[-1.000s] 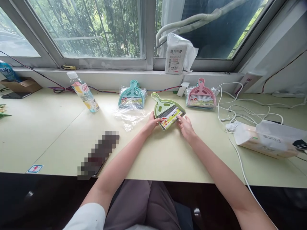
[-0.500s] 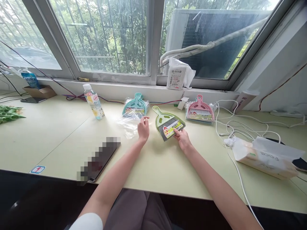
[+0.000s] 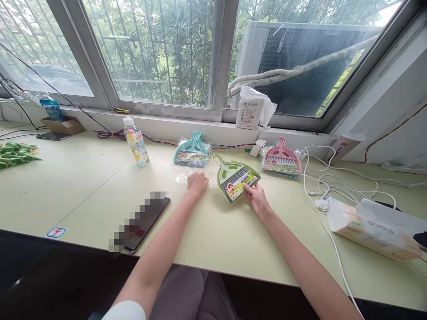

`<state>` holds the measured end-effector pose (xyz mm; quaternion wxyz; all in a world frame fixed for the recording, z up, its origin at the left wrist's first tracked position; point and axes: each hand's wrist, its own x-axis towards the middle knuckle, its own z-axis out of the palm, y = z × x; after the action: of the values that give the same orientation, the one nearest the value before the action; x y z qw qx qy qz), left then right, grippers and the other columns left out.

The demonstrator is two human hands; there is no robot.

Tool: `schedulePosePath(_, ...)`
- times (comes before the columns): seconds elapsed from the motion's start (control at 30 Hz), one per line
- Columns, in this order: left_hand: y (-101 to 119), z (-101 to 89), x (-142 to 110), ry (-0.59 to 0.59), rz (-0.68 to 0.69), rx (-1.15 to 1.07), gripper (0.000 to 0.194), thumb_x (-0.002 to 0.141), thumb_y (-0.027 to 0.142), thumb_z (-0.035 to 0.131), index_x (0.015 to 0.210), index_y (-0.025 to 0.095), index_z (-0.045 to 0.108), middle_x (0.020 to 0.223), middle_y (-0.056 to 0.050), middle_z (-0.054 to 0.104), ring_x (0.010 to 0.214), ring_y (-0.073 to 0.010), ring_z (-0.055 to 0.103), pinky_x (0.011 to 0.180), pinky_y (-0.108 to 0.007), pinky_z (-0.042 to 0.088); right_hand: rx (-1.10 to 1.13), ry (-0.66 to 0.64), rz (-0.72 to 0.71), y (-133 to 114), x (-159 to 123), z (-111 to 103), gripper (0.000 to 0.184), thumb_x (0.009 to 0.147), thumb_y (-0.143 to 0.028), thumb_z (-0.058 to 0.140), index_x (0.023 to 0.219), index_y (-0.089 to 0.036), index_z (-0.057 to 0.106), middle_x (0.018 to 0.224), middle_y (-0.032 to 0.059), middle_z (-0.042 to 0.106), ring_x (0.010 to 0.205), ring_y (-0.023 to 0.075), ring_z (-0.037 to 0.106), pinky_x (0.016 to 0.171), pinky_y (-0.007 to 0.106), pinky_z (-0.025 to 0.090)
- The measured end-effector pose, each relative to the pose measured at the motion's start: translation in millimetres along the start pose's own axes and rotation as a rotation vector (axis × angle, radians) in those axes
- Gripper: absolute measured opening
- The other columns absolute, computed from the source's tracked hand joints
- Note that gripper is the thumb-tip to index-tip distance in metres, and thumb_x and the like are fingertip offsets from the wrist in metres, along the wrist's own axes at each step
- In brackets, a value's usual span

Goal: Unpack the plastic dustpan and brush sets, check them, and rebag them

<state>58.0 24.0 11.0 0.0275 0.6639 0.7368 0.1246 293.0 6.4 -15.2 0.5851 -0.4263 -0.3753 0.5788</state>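
Note:
My right hand [image 3: 256, 198] grips the lower right corner of a green dustpan-and-brush set [image 3: 235, 174], thumb over its printed label. The set is tilted, handle toward the upper left, with grey bristles showing. To its left, my left hand [image 3: 198, 182] is closed on a crumpled clear plastic bag [image 3: 183, 178], most of it hidden behind the fist. Beyond that lies a wrapped teal dustpan set [image 3: 191, 151]. A pink dustpan set [image 3: 282, 159], also wrapped, lies at the back right on top of others.
A drink bottle [image 3: 136, 142] stands at the back left. A dark phone [image 3: 148, 224] lies near the front edge. White cables [image 3: 336, 184] and a tissue pack [image 3: 373, 229] are on the right. A small box [image 3: 248, 109] sits on the window ledge.
My left hand has closed and come down slightly, and the plastic bag has bunched up beneath it, away from the teal set. My right hand still holds the green set.

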Motion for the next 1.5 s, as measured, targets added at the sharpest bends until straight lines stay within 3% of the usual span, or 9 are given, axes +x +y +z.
schedulePosePath(0.1, -1.4, 5.4, 0.0, 0.139, 0.060, 0.039, 0.027, 0.084, 0.019, 0.047, 0.109, 0.015, 0.057, 0.107, -0.014, 0.062, 0.105, -0.0266, 0.057, 0.077, -0.033, 0.047, -0.036, -0.041, 0.015, -3.4, -2.2, 0.7, 0.035, 0.068, -0.022, 0.075, 0.098, -0.020, 0.058, 0.094, 0.0015, 0.073, 0.078, 0.0161, 0.071, 0.067, 0.026, 0.061)
schedulePosePath(0.27, -7.1, 9.5, 2.6, 0.279, 0.002, 0.056, 0.040, 0.082, 0.006, 0.044, 0.120, 0.015, 0.049, 0.113, -0.014, 0.057, 0.104, -0.0240, 0.056, 0.074, -0.029, 0.049, -0.150, -0.076, 0.048, -8.5, -3.3, -1.0, 0.033, 0.070, -0.019, 0.073, 0.099, -0.020, 0.058, 0.090, 0.0024, 0.073, 0.074, 0.0158, 0.071, 0.061, 0.023, 0.060)
schedulePosePath(0.4, -8.8, 7.1, 3.1, 0.355, 0.006, 0.018, 0.042, 0.087, 0.008, 0.039, 0.127, 0.015, 0.048, 0.112, -0.014, 0.058, 0.105, -0.0231, 0.056, 0.076, -0.029, 0.050, -0.217, -0.057, 0.034, -11.1, -4.3, -0.8, 0.031, 0.071, -0.019, 0.072, 0.098, -0.020, 0.058, 0.087, 0.0028, 0.073, 0.075, 0.0177, 0.071, 0.063, 0.027, 0.061)
schedulePosePath(0.63, -3.7, 1.6, -3.1, 0.452, 0.074, -0.054, 0.030, 0.095, 0.021, 0.036, 0.109, 0.020, 0.062, 0.100, -0.009, 0.063, 0.093, -0.0215, 0.058, 0.069, -0.029, 0.046, -0.192, 0.067, -0.011, -11.0, -3.4, -2.3, 0.030, 0.072, -0.020, 0.071, 0.098, -0.022, 0.056, 0.091, 0.0016, 0.072, 0.081, 0.0177, 0.071, 0.073, 0.032, 0.062)
schedulePosePath(0.87, 11.1, -0.5, -11.6, 0.558, 0.218, -0.149, 0.029, 0.096, 0.032, 0.038, 0.095, 0.022, 0.066, 0.101, -0.008, 0.063, 0.098, -0.0219, 0.054, 0.079, -0.032, 0.043, -0.178, -0.200, 0.102, -6.2, -3.5, -0.2, 0.038, 0.067, -0.024, 0.076, 0.100, -0.019, 0.060, 0.098, 0.0058, 0.073, 0.083, 0.0193, 0.071, 0.071, 0.030, 0.061)
schedulePosePath(1.0, 15.3, -1.7, -15.2, 0.548, 0.238, -0.236, 0.027, 0.095, 0.031, 0.040, 0.100, 0.024, 0.065, 0.109, -0.007, 0.062, 0.105, -0.0213, 0.052, 0.095, -0.037, 0.036, -0.118, -0.119, 0.045, -6.4, -6.7, 3.8, 0.035, 0.066, -0.024, 0.077, 0.097, -0.021, 0.061, 0.093, 0.0032, 0.073, 0.081, 0.0184, 0.071, 0.069, 0.030, 0.061)
schedulePosePath(1.17, 18.0, -2.2, -15.3, 0.489, 0.233, -0.383, 0.025, 0.095, 0.031, 0.042, 0.099, 0.025, 0.065, 0.114, -0.006, 0.060, 0.111, -0.0211, 0.050, 0.102, -0.039, 0.032, -0.016, 0.049, -0.024, -0.1, -0.7, -3.6, 0.034, 0.065, -0.026, 0.078, 0.093, -0.020, 0.060, 0.098, 0.0030, 0.072, 0.086, 0.0187, 0.070, 0.072, 0.029, 0.061)
schedulePosePath(1.4, 28.8, 2.4, -16.8, 0.482, 0.332, -0.577, 0.018, 0.092, 0.029, 0.049, 0.089, 0.024, 0.066, 0.126, -0.005, 0.054, 0.125, -0.0208, 0.044, 0.113, -0.047, 0.018, -0.042, -0.061, -0.011, 0.3, -1.7, 0.8, 0.039, 0.062, -0.029, 0.081, 0.095, -0.019, 0.061, 0.094, 0.0038, 0.072, 0.086, 0.0188, 0.070, 0.079, 0.033, 0.060)
schedulePosePath(1.5, 34.9, 1.5, -20.5, 0.538, 0.226, -0.728, 0.024, 0.086, 0.038, 0.058, 0.106, 0.024, 0.061, 0.140, -0.008, 0.042, 0.136, -0.0238, 0.032, 0.113, -0.044, 0.023, -0.043, -0.060, -0.050, -3.4, -6.1, 6.4, 0.043, 0.061, -0.032, 0.082, 0.096, -0.018, 0.062, 0.093, 0.0034, 0.072, 0.086, 0.0188, 0.069, 0.079, 0.034, 0.060)
